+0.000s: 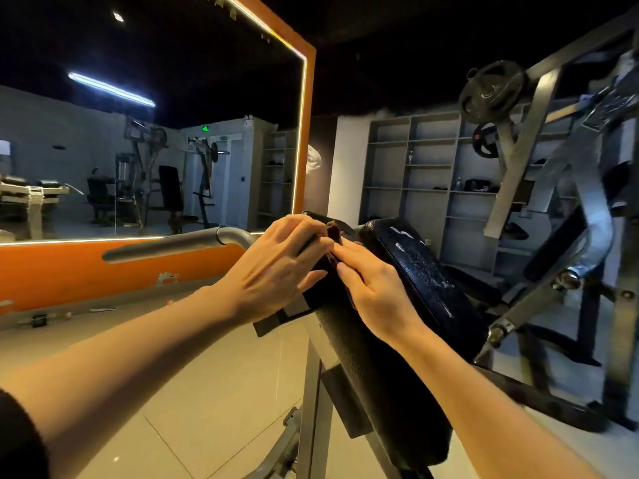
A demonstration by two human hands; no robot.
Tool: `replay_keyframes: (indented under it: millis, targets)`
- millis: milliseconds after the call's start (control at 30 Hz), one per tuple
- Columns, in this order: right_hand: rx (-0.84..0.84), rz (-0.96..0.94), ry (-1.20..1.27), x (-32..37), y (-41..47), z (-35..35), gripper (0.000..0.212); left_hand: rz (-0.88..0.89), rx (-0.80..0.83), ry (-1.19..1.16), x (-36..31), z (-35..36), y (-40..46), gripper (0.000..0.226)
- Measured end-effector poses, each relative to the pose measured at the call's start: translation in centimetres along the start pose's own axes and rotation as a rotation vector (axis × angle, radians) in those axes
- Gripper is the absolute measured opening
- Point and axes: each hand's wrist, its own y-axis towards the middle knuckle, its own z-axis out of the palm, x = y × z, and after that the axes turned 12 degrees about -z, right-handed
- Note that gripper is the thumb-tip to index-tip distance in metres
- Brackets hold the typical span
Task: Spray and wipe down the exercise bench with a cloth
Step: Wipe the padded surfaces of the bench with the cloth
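Head view has us leaning over the black padded bench [377,368], both forearms reaching in to its upper end. Between our hands sits a small dark reddish cloth [334,233], bunched at the top edge of the pad. Our left hand [276,267] curls its fingers over the cloth and the pad's edge, gripping from the left. Our right hand [375,288] lies flatter, its fingers pressing the cloth from the other side; whether it pinches or only presses we cannot tell. We judge the two-handed hold is meant to gather or fold the cloth into a wiping pad before a stroke.

Just right of our hands, a second cushion [425,271] glistens with wet streaks and droplets, so spraying seems done there. No spray bottle is in view.

Room for wiping runs down the long pad toward us. On the left, a grey tubular handle [193,242] lies near the left hand, and on the right the plate-loaded machine frame [539,160] crowds the wet cushion, so strokes there should stay short.
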Motion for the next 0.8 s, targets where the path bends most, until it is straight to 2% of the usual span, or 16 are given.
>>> replay_keyframes:
  millis: [33, 133, 167, 200, 267, 333, 400, 467, 500, 533, 600, 667, 700, 733, 800]
  targets:
    - [0.010, 0.056, -0.045, -1.4, -0.6, -0.6, 0.038, 0.014, 0.008, 0.009, -0.7, -0.3, -0.2, 0.040]
    - [0.015, 0.473, -0.221, -6.4, -2.2, -2.7, 0.038, 0.083, 0.069, 0.008, -3.7, -0.5, -1.5, 0.048]
    - [-0.008, 0.549, -0.240, -6.8, -2.8, -2.7, 0.038, 0.103, 0.090, -0.009, -4.7, -0.5, -2.0, 0.050]
    - [-0.048, 0.532, -0.217, -6.2, -3.2, -2.3, 0.037, 0.117, 0.107, -0.026, -5.6, -0.3, -2.4, 0.051]
    - [-0.085, 0.296, -0.100, -3.5, -4.0, -1.1, 0.036, 0.106, 0.124, -0.069, -6.9, 0.1, -3.1, 0.054]
    - [-0.028, 0.092, -0.018, -1.0, -5.7, -0.7, 0.039, 0.057, 0.111, -0.128, -7.9, 0.4, -3.9, 0.055]
    - [0.012, 0.180, -0.123, -2.9, -7.2, -1.8, 0.038, 0.020, 0.089, -0.140, -8.8, 0.2, -4.7, 0.053]
    - [0.009, 0.482, -0.239, -5.6, -8.5, -3.3, 0.039, 0.003, 0.074, -0.138, -9.7, 0.1, -5.6, 0.053]
    - [-0.008, 0.588, -0.254, -6.0, -9.1, -3.5, 0.039, -0.003, 0.075, -0.136, -10.2, 0.1, -6.1, 0.053]
    - [-0.040, 0.612, -0.243, -5.5, -9.5, -3.2, 0.038, -0.014, 0.083, -0.129, -10.7, 0.2, -6.6, 0.055]
    - [-0.107, 0.417, -0.172, -2.7, -9.5, -1.7, 0.037, -0.065, 0.095, -0.137, -11.6, 0.4, -7.3, 0.060]
    - [-0.096, 0.200, -0.098, 0.2, -9.9, -0.8, 0.037, -0.124, 0.083, -0.198, -12.6, 0.5, -7.6, 0.062]
    - [-0.082, 0.161, -0.080, 0.4, -10.3, -0.9, 0.037, -0.151, 0.070, -0.213, -13.1, 0.4, -7.7, 0.061]
    - [-0.070, 0.185, -0.083, -0.4, -10.8, -1.3, 0.037, -0.178, 0.062, -0.214, -13.6, 0.3, -7.9, 0.061]
    - [-0.106, 0.394, -0.113, -3.0, -11.9, -2.5, 0.036, -0.219, 0.078, -0.196, -14.7, 0.1, -8.5, 0.063]
